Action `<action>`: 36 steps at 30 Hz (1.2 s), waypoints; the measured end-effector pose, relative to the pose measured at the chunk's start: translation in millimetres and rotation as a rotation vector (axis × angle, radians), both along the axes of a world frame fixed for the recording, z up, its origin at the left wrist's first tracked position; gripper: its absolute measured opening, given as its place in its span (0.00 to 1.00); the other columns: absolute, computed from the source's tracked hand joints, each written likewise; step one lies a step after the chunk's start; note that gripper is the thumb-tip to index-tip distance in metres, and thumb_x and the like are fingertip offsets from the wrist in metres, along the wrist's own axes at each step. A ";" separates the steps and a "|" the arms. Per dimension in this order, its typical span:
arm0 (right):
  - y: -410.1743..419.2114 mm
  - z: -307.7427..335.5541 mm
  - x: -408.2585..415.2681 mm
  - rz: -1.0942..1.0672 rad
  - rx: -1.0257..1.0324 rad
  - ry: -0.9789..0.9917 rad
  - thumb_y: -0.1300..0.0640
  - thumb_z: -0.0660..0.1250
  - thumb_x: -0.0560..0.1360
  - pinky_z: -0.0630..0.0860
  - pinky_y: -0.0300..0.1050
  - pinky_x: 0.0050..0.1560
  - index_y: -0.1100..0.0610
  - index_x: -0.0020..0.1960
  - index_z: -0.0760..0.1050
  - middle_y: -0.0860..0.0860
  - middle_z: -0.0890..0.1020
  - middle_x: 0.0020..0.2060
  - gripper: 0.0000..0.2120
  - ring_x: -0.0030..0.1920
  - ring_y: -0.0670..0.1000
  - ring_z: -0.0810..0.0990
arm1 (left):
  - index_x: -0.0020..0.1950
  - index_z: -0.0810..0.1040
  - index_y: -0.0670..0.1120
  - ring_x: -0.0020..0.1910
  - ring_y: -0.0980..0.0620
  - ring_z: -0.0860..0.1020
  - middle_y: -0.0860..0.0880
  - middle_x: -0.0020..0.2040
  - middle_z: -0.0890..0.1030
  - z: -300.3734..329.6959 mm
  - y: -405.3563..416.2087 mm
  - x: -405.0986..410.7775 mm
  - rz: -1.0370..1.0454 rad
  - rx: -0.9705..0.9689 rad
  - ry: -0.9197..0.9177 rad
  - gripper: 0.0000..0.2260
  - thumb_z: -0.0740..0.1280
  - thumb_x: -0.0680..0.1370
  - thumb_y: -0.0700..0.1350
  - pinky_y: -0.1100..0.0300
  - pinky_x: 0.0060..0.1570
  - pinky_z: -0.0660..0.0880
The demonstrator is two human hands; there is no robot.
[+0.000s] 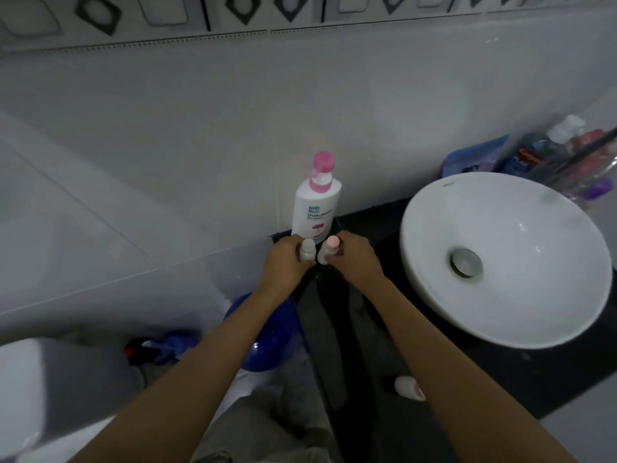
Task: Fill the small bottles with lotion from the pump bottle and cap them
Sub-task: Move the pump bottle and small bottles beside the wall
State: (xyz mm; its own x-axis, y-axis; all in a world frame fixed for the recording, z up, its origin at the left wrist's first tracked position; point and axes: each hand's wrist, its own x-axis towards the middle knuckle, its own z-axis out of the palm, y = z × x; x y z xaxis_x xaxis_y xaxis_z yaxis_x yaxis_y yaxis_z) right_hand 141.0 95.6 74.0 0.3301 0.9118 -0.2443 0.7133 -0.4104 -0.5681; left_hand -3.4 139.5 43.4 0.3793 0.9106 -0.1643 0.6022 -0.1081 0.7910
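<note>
A white pump bottle with a pink pump head stands upright against the tiled wall at the far left end of the black counter. Just in front of it my left hand is closed around a small white bottle with a white cap. My right hand grips a second small bottle topped with a pale pink cap. The two small bottles are side by side, nearly touching, at the counter's left edge. Blur hides whether their bases rest on the counter.
A round white basin fills the counter to the right. Behind it sits a blue tray and a clutter of toiletries. Below left are a blue bucket, a toilet tank and grey tiled wall.
</note>
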 end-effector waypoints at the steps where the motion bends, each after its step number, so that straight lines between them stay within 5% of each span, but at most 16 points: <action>1: 4.4 -4.1 0.1 0.001 -0.005 0.002 0.56 0.68 0.71 0.78 0.52 0.47 0.63 0.46 0.73 0.58 0.80 0.43 0.10 0.44 0.56 0.80 | 0.47 0.78 0.41 0.42 0.50 0.77 0.45 0.45 0.81 -2.1 1.7 0.7 0.014 -0.004 0.007 0.09 0.73 0.69 0.41 0.64 0.34 0.66; 7: 17.5 -19.3 0.5 -0.019 -0.023 0.033 0.58 0.68 0.71 0.79 0.53 0.47 0.62 0.45 0.73 0.59 0.81 0.43 0.08 0.44 0.57 0.80 | 0.45 0.78 0.42 0.40 0.52 0.76 0.45 0.43 0.81 -9.7 7.5 4.3 0.035 -0.011 -0.008 0.07 0.73 0.69 0.41 0.67 0.32 0.64; 20: 17.4 -23.5 3.6 -0.015 -0.003 0.075 0.59 0.69 0.71 0.78 0.49 0.48 0.60 0.48 0.74 0.57 0.81 0.45 0.08 0.46 0.55 0.79 | 0.51 0.81 0.44 0.44 0.50 0.81 0.46 0.46 0.84 -19.9 11.0 7.5 0.045 0.019 -0.040 0.10 0.74 0.70 0.40 0.56 0.48 0.78; 36: 6.1 -17.0 8.9 0.029 -0.046 0.027 0.57 0.70 0.71 0.78 0.49 0.48 0.58 0.54 0.73 0.57 0.80 0.46 0.13 0.46 0.53 0.79 | 0.57 0.78 0.43 0.48 0.50 0.78 0.44 0.53 0.81 -20.1 6.5 -12.6 0.024 -0.005 0.028 0.19 0.76 0.68 0.39 0.55 0.51 0.76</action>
